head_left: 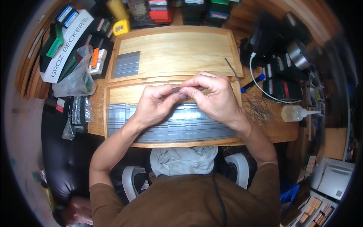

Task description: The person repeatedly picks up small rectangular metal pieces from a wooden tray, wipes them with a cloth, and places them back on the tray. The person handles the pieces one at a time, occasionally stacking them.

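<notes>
Small thin grey metal strip [176, 89] pinched between fingers of left hand [155, 106] and right hand [213, 96], over near shallow wooden tray [113, 94] lined with grey metal strips [181, 126]. Beyond, second wooden tray [177, 49] on cluttered worktop [283, 130].

Even, soft overhead light brightens the wooden tray [177, 49] beyond the pinching hands; fisheye bending and dark vignette swallow the blurred outer edges.

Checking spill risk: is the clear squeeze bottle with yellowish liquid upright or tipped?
Tipped: the clear squeeze bottle with yellowish liquid lies on its side on the wooden table, its nozzle pointing right.
</notes>
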